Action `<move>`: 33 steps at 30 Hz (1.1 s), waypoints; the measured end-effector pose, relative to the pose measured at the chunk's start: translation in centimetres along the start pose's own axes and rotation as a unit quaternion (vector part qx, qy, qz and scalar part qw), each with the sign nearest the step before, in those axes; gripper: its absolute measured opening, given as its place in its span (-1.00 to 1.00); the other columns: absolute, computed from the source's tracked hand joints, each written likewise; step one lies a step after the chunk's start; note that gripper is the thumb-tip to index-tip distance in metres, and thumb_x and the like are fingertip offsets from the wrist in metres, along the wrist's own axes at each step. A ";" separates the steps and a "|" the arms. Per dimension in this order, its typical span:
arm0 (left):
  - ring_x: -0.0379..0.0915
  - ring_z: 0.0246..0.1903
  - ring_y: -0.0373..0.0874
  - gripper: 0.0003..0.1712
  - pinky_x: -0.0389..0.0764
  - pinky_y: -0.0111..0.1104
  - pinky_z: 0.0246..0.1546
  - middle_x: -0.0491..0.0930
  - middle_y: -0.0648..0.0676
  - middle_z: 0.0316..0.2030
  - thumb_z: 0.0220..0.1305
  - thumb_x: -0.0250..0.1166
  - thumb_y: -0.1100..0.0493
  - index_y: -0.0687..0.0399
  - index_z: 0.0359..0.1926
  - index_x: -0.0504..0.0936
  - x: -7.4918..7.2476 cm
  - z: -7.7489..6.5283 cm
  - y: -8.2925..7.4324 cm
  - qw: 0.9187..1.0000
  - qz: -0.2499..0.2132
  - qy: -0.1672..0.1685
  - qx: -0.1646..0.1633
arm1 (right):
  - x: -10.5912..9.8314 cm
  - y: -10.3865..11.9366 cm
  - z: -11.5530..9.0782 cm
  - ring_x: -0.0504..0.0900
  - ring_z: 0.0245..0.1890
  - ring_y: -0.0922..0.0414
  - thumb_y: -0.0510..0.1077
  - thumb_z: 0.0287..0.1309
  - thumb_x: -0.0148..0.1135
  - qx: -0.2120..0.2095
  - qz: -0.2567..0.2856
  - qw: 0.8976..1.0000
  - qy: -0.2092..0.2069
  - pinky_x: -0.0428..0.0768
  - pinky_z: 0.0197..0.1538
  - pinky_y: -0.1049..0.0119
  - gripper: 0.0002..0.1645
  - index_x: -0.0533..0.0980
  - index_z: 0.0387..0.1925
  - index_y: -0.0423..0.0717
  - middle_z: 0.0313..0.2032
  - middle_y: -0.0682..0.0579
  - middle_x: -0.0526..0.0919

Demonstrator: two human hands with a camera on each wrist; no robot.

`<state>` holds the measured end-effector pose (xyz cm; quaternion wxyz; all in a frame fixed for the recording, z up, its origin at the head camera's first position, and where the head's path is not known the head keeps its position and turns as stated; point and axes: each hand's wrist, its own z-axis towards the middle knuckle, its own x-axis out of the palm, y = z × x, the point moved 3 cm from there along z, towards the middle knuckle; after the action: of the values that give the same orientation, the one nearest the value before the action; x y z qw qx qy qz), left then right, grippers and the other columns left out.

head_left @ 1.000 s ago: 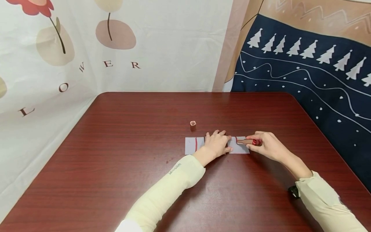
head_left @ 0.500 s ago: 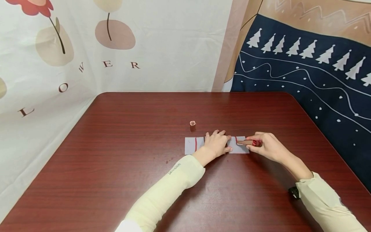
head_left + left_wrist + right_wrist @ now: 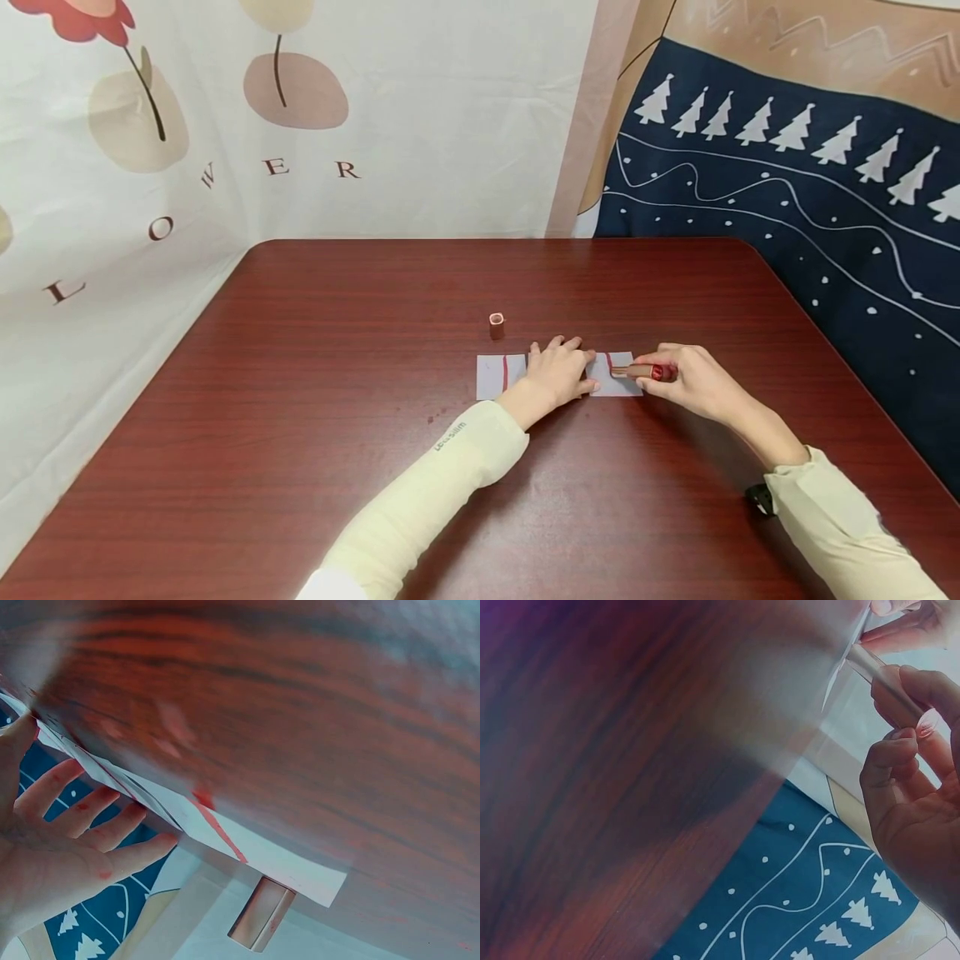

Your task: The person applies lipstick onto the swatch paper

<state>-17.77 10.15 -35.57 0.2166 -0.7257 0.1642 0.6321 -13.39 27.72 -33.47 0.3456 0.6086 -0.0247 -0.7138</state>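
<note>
My right hand [image 3: 693,382] pinches a brown-gold lipstick [image 3: 642,372] between thumb and fingers, its tip pointing left. The tip meets the right-hand white paper [image 3: 626,387] at the lower end of a short red line. Fingers spread, my left hand [image 3: 555,372] presses down over the middle of the papers and hides part of them. To its left lies another white piece of paper [image 3: 490,379] crossed by a full red line. The lipstick's cap [image 3: 497,326] stands upright behind the papers, hollow end up; the left wrist view also shows this cap [image 3: 262,915].
The dark red wooden table [image 3: 300,333] extends around the papers on all sides. A few small reddish spots [image 3: 437,415] mark its surface near the left sleeve. Behind it hang a white flower-print cloth [image 3: 450,125] and a navy cloth with white trees [image 3: 750,167].
The lipstick in my right hand has slid slightly toward me, and the red line on the right-hand paper has grown longer. My left hand stays in place.
</note>
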 end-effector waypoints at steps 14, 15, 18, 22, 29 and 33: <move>0.07 0.31 -0.02 -0.40 0.16 0.07 0.18 0.23 -0.04 0.32 0.22 0.17 -0.21 -0.26 0.27 0.40 0.1 0.1 0.0 1.000 -0.004 -0.004 0.001 | 0.0 0.0 -0.1 0.30 -0.62 0.25 -0.28 -0.14 0.45 -0.009 0.006 1.000 -0.007 0.31 -0.59 0.41 -0.71 0.65 -0.27 -0.25 -0.62 0.19 0.37; 0.07 0.31 -0.02 -0.40 0.16 0.07 0.18 0.23 -0.04 0.32 0.22 0.17 -0.22 -0.26 0.27 0.40 0.1 0.1 0.0 1.000 -0.004 -0.004 0.001 | 0.0 0.0 -0.2 0.30 -0.62 0.25 -0.28 -0.14 0.45 -0.009 0.007 1.000 -0.008 0.31 -0.59 0.41 -0.71 0.65 -0.27 -0.26 -0.62 0.19 0.37; 0.07 0.31 -0.02 -0.40 0.16 0.08 0.18 0.23 -0.04 0.32 0.22 0.17 -0.22 -0.26 0.27 0.40 0.1 0.1 0.0 1.000 -0.004 -0.004 0.001 | 0.0 0.1 -0.3 0.30 -0.61 0.26 -0.27 -0.13 0.45 -0.010 0.006 1.000 -0.008 0.30 -0.58 0.42 -0.70 0.64 -0.26 -0.26 -0.62 0.19 0.37; 0.07 0.31 -0.02 -0.40 0.16 0.07 0.18 0.23 -0.04 0.32 0.22 0.18 -0.21 -0.27 0.27 0.40 0.1 0.1 0.0 1.000 -0.005 -0.003 0.001 | -0.1 0.2 -0.4 0.30 -0.60 0.27 -0.27 -0.12 0.44 -0.015 0.003 1.000 -0.009 0.29 -0.57 0.42 -0.70 0.64 -0.24 -0.26 -0.62 0.20 0.37; 0.07 0.31 -0.03 -0.41 0.16 0.07 0.18 0.24 -0.05 0.32 0.21 0.19 -0.21 -0.27 0.26 0.41 0.0 0.0 0.0 1.000 -0.008 -0.004 -0.001 | -0.1 0.1 -0.4 0.29 -0.61 0.28 -0.26 -0.11 0.43 -0.016 0.000 1.000 -0.004 0.29 -0.58 0.42 -0.69 0.64 -0.23 -0.27 -0.63 0.21 0.36; 0.06 0.31 -0.03 -0.40 0.16 0.07 0.18 0.23 -0.05 0.32 0.21 0.18 -0.22 -0.28 0.27 0.40 0.0 0.0 0.0 1.000 -0.007 0.000 -0.002 | 0.0 0.0 -0.4 0.30 -0.61 0.26 -0.27 -0.11 0.43 -0.007 0.001 1.000 0.002 0.30 -0.58 0.41 -0.68 0.64 -0.22 -0.27 -0.62 0.20 0.37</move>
<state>-17.79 10.13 -35.58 0.2198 -0.7270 0.1579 0.6311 -13.03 27.88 -33.53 0.3503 0.6080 -0.0197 -0.7122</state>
